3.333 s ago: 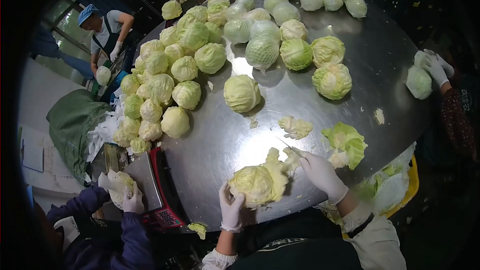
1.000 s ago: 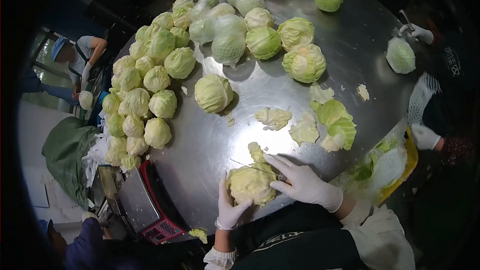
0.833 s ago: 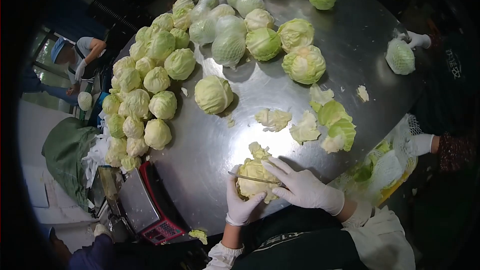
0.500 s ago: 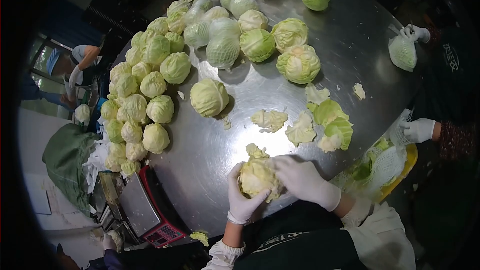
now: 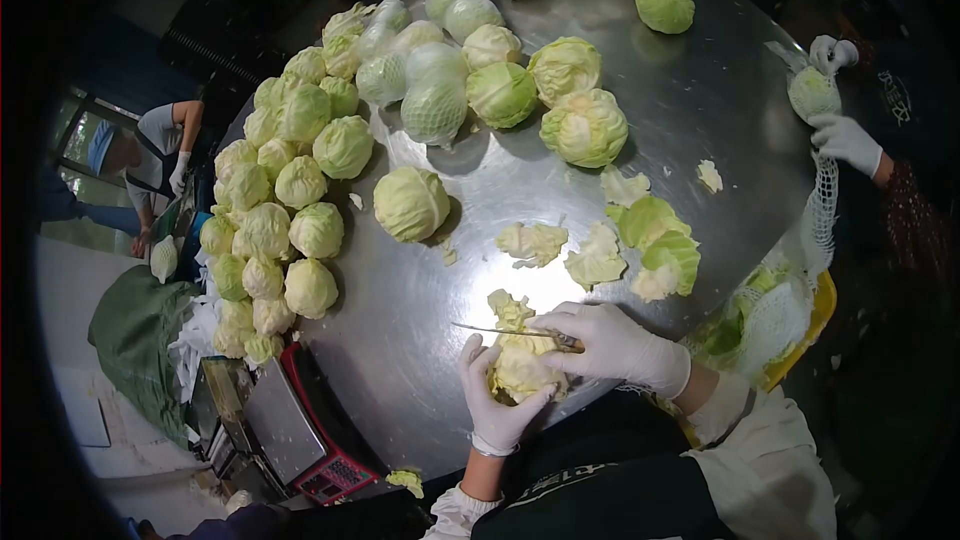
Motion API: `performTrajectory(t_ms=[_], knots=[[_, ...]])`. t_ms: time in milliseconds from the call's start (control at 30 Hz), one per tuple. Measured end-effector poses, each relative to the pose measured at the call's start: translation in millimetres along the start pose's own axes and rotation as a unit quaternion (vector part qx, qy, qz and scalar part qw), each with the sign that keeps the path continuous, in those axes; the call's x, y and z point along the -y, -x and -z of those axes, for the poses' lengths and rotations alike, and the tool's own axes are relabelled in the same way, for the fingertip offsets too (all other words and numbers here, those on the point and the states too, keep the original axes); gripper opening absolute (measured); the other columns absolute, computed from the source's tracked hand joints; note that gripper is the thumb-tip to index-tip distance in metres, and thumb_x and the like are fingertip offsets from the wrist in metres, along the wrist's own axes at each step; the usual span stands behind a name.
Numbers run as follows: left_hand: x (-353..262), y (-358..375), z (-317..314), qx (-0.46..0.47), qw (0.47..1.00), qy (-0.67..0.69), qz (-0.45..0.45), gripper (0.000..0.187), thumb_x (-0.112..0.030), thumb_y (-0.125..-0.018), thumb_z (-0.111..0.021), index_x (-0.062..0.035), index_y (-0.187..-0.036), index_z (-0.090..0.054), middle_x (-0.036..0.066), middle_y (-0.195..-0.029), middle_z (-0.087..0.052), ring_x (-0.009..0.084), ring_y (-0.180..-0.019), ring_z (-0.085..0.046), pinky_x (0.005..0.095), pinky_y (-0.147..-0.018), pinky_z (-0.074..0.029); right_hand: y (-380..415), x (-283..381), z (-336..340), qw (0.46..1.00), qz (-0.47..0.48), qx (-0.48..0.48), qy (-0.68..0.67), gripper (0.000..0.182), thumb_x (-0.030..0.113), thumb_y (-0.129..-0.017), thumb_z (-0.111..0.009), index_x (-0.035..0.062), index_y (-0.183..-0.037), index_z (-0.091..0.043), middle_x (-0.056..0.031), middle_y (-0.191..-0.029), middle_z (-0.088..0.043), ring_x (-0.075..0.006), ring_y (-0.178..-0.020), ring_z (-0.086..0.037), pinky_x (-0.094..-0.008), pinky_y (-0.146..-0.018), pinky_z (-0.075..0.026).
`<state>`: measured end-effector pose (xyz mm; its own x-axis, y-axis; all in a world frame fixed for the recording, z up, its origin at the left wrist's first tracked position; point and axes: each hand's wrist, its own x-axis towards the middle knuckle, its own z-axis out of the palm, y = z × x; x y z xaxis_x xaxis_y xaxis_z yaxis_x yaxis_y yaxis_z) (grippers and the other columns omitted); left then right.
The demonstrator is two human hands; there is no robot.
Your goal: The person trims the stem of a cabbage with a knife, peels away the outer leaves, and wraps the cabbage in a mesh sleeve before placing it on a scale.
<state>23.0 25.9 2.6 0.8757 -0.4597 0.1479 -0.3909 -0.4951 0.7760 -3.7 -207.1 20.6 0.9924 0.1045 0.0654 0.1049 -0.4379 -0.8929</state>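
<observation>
Gloved left hand (image 5: 498,402) curls its fingers around the side of a cabbage (image 5: 525,370) at the near edge of a metal table (image 5: 400,340). Gloved right hand (image 5: 610,345) grips a knife (image 5: 510,331) by its handle, the blade lying across above the cabbage. Loose leaves (image 5: 596,256) lie beyond; a red scale (image 5: 335,475) stands left of the hands.
</observation>
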Motion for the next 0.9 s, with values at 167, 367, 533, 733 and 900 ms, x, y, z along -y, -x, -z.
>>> performTrajectory(t_ms=[167,367,533,733,900], knots=[[-2,3,-10,0.014,0.998,0.059,0.002,0.086,-0.027,-0.064,-0.093,-0.0018,-0.134,-0.049,0.019,-0.135,-0.042,0.0315,-0.127,-0.046,0.0427,-0.108,-0.039,2,3,6,1.000,-0.005,-0.007,0.029,0.041,0.024,-0.083,-0.068,0.0062,-0.120,-0.067,-0.0147,-0.092,-0.069,-0.0301,-0.077,-0.069,-0.0389,-0.073,-0.055],[4,1,17,0.008,0.999,0.043,0.013,0.080,-0.029,-0.069,-0.090,-0.0037,-0.137,-0.057,0.015,-0.129,-0.044,0.0296,-0.124,-0.046,0.0410,-0.106,-0.040,17,-54,24,0.982,-0.136,-0.070,-0.110,0.036,0.008,-0.080,-0.065,0.0037,-0.115,-0.071,-0.0112,-0.082,-0.072,-0.0142,-0.058,-0.060,-0.0301,-0.058,-0.050],[-2,4,34,0.040,0.999,-0.005,0.020,0.064,-0.023,-0.077,-0.085,-0.0047,-0.134,-0.062,0.018,-0.131,-0.047,0.0307,-0.123,-0.048,0.0422,-0.106,-0.040,25,-34,21,0.979,-0.192,-0.072,-0.019,0.049,0.018,-0.081,-0.072,0.0057,-0.128,-0.065,-0.0145,-0.105,-0.071,-0.0215,-0.084,-0.067,-0.0320,-0.077,-0.053],[-14,1,25,0.055,0.989,-0.073,-0.117,0.058,-0.018,-0.080,-0.081,-0.0045,-0.132,-0.061,0.022,-0.142,-0.045,0.0373,-0.129,-0.049,0.0454,-0.110,-0.039,6,5,8,0.993,-0.107,0.036,-0.027,0.076,0.043,-0.078,-0.083,0.0047,-0.138,-0.057,-0.0176,-0.128,-0.061,-0.0307,-0.115,-0.062,-0.0375,-0.098,-0.049],[-12,13,2,0.006,1.000,-0.009,0.008,0.082,-0.030,-0.070,-0.090,0.0003,-0.134,-0.047,0.021,-0.132,-0.047,0.0362,-0.126,-0.046,0.0464,-0.108,-0.038,18,-8,-12,0.997,-0.034,0.011,-0.071,0.062,0.033,-0.081,-0.082,0.0022,-0.131,-0.062,-0.0181,-0.126,-0.063,-0.0314,-0.112,-0.064,-0.0363,-0.095,-0.051]])
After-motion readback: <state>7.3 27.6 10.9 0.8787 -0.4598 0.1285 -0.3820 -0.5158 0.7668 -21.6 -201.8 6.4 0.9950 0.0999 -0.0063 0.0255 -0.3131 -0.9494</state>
